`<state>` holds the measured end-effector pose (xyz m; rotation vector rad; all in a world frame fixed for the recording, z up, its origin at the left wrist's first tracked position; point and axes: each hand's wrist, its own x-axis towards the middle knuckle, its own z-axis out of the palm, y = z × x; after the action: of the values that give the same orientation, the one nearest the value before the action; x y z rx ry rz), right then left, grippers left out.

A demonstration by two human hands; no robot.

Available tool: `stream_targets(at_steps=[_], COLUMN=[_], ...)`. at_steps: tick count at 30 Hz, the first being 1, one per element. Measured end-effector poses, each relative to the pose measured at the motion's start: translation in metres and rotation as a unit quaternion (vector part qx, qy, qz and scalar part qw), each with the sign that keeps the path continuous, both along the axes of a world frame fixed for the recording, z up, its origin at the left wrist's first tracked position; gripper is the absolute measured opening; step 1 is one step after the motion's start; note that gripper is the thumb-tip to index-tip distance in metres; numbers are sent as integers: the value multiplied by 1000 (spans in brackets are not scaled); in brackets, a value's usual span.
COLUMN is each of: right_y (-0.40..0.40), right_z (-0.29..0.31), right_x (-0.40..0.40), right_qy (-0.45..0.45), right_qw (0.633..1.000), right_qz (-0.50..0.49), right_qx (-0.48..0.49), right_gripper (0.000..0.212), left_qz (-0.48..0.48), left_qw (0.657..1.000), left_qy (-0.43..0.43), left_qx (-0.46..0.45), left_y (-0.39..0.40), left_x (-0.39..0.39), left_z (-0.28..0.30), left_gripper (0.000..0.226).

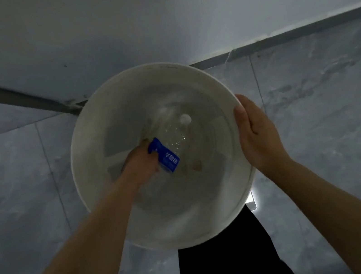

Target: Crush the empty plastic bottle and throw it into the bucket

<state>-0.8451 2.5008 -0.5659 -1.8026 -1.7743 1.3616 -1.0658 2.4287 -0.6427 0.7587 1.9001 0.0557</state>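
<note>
Only one printed surface anywhere: a blue label [164, 155] wrapped round the clear plastic bottle [174, 135], down inside the white bucket [77, 154]. White markings on that label, a short line of characters near its lower end, too blurred and too small to read. No brand name legible, no number, no logo to make out. Part of the label covered by the left hand [142, 164] gripping the bottle there. Nothing written on the bucket's wall or rim, none on the floor tiles [324, 100] or the wall [154, 16].
</note>
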Motion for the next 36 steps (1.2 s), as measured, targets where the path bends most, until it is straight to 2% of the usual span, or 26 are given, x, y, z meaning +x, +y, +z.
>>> stream_targets(at_steps=[5, 9, 14, 18, 21, 27, 33, 36], right_y=[-1, -4, -5, -6, -7, -6, -4, -4], right_z=[-3, -10, -14, -17, -20, -19, -14, -9], right_x=[1, 4, 8, 10, 11, 11, 6, 4], right_qy=[49, 64, 88, 108, 120, 106, 84, 77], right_qw=[998, 996, 993, 990, 987, 989, 994, 994], right_qz=[-41, -62, -78, -91, -103, -100, -75, -68], right_qx=[11, -1, -7, -14, -18, -10, -11, -21], right_gripper=[28, 33, 44, 41, 48, 49, 43, 43], left_qz=[-80, -130, -151, -137, -129, -119, -76, -51], left_qw=[996, 991, 988, 987, 985, 982, 989, 993], left_qy=[-32, -14, 37, 81, 107, 138, 90, 71], left_qx=[-3, -14, -7, 31, 37, 47, 90, 81], left_y=[9, 6, 7, 13, 16, 14, 6, -3], left_x=[6, 7, 5, 3, 5, 8, 16, 22], left_z=[-64, -109, -142, -159, -166, -152, -89, -49], left_gripper=[20, 26, 30, 27, 27, 44, 37, 28])
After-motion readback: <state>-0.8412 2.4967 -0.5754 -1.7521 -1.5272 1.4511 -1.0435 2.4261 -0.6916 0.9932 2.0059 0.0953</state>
